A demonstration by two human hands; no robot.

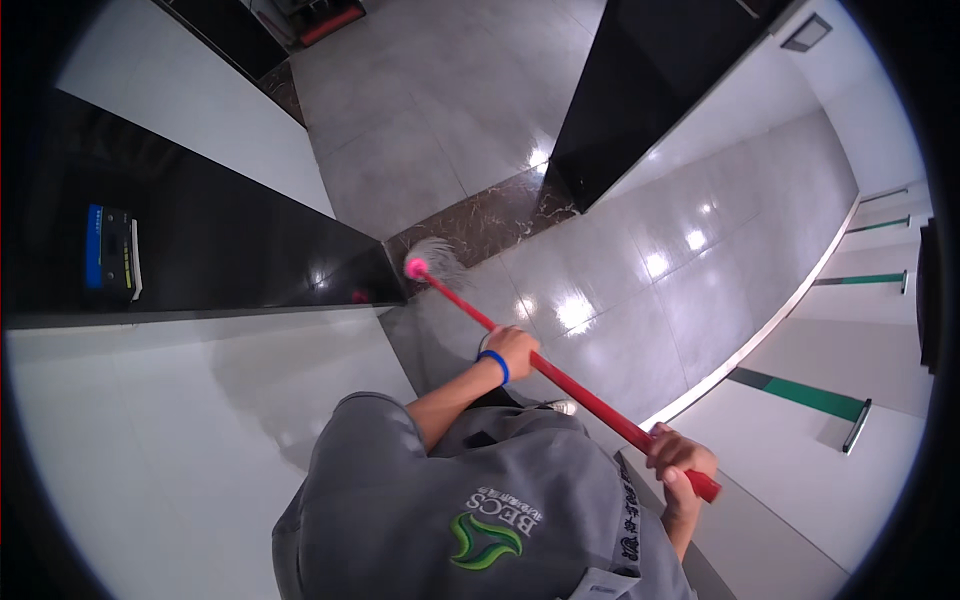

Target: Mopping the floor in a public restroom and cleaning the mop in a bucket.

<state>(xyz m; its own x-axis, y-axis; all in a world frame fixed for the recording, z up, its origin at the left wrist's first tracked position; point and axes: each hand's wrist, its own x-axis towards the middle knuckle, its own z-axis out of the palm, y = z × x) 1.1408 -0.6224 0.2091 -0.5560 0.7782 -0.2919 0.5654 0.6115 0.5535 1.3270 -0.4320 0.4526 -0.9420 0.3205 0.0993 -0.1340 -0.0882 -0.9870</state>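
A mop with a red handle (590, 400) slants across my body from lower right to upper left. My left hand (512, 350), a blue band on its wrist, is wrapped round the middle of the handle. Near the handle's top end, my right hand (683, 465) is closed round it. The pink joint (416, 268) and the grey strands (438, 258) of the mop head are at the far end, on the dark marbled threshold strip (500, 215) beside the corner of the black door frame. Part of the strands is hidden behind the joint.
A black frame panel (200, 235) with a blue and black box-shaped sign (112, 250) stands on the left. Another black panel (640, 90) rises on the right of the doorway. Grey glossy tiles (620, 290) cover the floor. Green strips (810, 393) project from the white right wall.
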